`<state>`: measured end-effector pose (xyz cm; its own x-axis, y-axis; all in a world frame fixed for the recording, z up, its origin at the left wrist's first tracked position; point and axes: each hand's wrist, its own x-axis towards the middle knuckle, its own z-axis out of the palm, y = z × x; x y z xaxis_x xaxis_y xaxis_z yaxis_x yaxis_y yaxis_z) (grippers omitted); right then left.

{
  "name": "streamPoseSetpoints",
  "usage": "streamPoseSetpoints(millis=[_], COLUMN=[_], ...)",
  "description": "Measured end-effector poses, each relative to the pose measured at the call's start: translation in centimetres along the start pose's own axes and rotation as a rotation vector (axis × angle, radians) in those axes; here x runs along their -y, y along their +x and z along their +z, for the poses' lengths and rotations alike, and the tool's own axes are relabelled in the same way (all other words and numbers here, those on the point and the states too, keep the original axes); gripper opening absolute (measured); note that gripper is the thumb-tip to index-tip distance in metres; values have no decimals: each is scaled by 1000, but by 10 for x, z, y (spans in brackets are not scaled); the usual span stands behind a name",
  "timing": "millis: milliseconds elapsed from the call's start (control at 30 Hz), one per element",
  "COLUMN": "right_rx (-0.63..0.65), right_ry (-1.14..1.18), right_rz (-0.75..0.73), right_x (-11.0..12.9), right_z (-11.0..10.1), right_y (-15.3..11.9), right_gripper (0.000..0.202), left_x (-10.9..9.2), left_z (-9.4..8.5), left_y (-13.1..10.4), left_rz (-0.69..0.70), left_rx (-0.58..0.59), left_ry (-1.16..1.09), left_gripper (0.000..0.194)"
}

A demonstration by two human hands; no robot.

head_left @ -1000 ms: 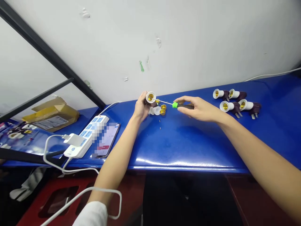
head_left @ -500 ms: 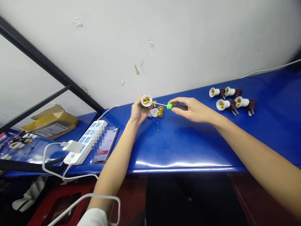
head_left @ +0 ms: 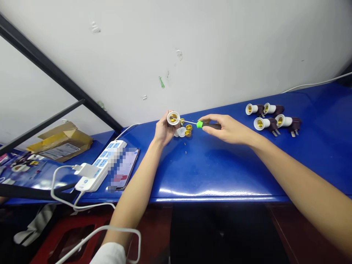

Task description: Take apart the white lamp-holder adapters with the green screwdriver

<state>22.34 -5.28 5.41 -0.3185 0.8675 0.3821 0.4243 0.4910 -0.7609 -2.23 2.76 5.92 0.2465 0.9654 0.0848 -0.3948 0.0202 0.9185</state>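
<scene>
My left hand [head_left: 162,131] is closed round a white lamp socket [head_left: 173,118], its open mouth with the gold thread turned toward me. In my right hand [head_left: 220,126] is a screwdriver [head_left: 200,124] with a green and black handle. Its thin shaft points left, and the tip reaches into the socket's mouth; what it touches inside is too small to tell. Below the socket lie gold threaded shells [head_left: 188,133] and white round caps [head_left: 180,132], partly hidden by my left hand. Two tiny screw-like pieces [head_left: 185,152] rest nearer to me.
Several lamp sockets with brown plugs [head_left: 287,121] lie on the blue table [head_left: 220,176] at the right. To the left are a white power strip [head_left: 92,180] with a charger, a phone [head_left: 128,167] and a torn yellow package [head_left: 62,143]. A black frame [head_left: 55,69] slants across there.
The whole view has shifted slightly. Both hands keep the same grip, and the screwdriver tip stays inside the socket.
</scene>
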Motion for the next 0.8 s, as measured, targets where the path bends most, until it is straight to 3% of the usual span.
streamPoseSetpoints(millis=[333, 533, 633, 733, 800], right_rx=[31, 182, 123, 60, 92], right_ry=[-46, -125, -98, -98, -85], right_rz=[63, 185, 208, 164, 144], right_x=[1, 1, 1, 0, -2], right_z=[-1, -3, -1, 0, 0], right_y=[0, 1, 1, 1, 1], right_gripper=[41, 44, 29, 34, 34], left_x=[3, 9, 9, 9, 10], left_z=[0, -1, 0, -1, -3], left_y=[2, 5, 5, 6, 7], left_rz=[25, 120, 128, 143, 163], left_rx=[-28, -81, -97, -96, -102], left_ry=[63, 180, 187, 203, 217], left_gripper=[35, 32, 30, 28, 28])
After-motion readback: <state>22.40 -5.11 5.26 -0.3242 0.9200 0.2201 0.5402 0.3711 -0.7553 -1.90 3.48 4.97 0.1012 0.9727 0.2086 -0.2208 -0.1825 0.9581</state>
